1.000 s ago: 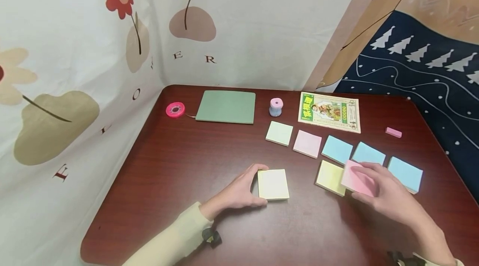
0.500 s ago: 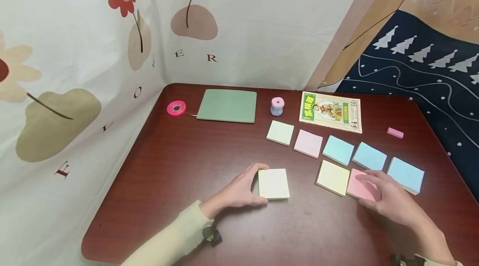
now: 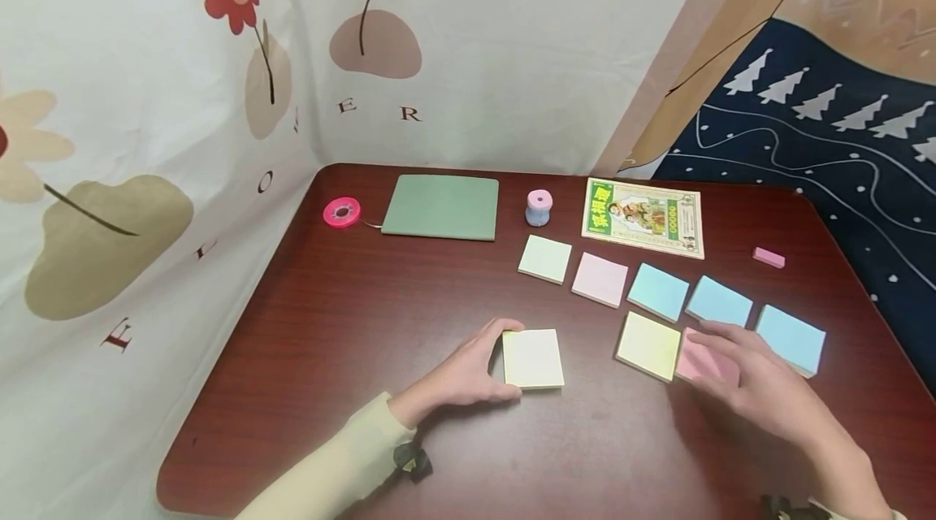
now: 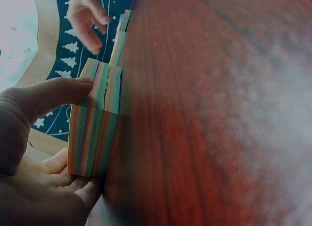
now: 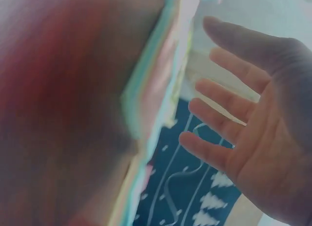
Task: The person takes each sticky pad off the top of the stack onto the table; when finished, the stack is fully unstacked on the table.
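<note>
My left hand (image 3: 468, 374) grips a stack of sticky note pads (image 3: 534, 359), pale yellow on top, between thumb and fingers. In the left wrist view the stack (image 4: 92, 138) shows striped, multicoloured sides and rests by the tabletop. My right hand (image 3: 760, 374) hovers over a pink sticky note pad (image 3: 704, 361), partly hiding it. The right wrist view shows that hand (image 5: 268, 119) with fingers spread and apart from the pads. Left of the pink pad lies a yellow pad (image 3: 647, 347).
Behind lies a slanting row: a pale green pad (image 3: 544, 258), a pink pad (image 3: 600, 279) and several blue ones (image 3: 658, 291). Farther back are a green notebook (image 3: 440, 207), a pink tape roll (image 3: 341, 213), a pink-and-blue spool (image 3: 539, 208), a booklet (image 3: 643, 218) and a pink eraser-like block (image 3: 769, 257).
My right hand has lowered the pink pad onto the table beside the yellow pad, let it go and lifted slightly off it. The left hand keeps its hold on the stack.
</note>
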`<state>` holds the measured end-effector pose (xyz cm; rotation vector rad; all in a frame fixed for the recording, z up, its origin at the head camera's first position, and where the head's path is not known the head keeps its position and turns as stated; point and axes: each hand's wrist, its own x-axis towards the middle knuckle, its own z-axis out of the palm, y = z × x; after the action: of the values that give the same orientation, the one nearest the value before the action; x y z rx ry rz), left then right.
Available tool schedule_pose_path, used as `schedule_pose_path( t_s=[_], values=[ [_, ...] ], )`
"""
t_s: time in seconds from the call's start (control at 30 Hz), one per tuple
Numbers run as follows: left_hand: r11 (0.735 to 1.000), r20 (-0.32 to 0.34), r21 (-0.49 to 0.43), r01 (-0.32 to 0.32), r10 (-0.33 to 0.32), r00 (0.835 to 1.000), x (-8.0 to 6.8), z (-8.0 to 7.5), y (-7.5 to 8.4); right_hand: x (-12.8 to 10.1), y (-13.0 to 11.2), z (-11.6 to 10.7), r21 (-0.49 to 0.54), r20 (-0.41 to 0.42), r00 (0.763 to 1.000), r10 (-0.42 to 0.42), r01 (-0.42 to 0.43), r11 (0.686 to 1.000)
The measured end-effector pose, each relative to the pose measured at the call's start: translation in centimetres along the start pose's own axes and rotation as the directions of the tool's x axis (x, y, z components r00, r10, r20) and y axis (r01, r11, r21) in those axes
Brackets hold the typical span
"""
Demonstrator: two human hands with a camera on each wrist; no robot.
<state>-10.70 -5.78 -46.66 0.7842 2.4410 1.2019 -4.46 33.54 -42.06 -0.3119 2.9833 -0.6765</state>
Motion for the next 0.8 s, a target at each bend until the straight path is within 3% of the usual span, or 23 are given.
schedule_pose_path(
  t_s=[0.17,0.4,0.6,0.8],
  values=[
    [1.000,0.001,0.010,0.001,-0.001,1.000,0.0,-0.1,0.0,1.5,-3.9,0.6,-0.022,-0.010,0.993,-0.117,0.117,0.993],
    [1.000,0.003,0.017,-0.006,0.006,1.000,0.0,-0.1,-0.1,4.8,-9.6,4.3,-0.017,0.032,0.916,-0.400,0.400,0.916],
    [1.000,0.021,0.023,-0.010,0.010,1.000,0.1,-0.2,-0.1,7.1,-12.4,7.1,0.016,0.098,0.866,-0.491,0.492,0.871],
    [0.999,0.029,0.033,-0.023,0.022,0.999,0.1,-0.2,-0.1,8.1,-13.3,8.4,0.037,0.126,0.854,-0.504,0.504,0.863]
  ],
)
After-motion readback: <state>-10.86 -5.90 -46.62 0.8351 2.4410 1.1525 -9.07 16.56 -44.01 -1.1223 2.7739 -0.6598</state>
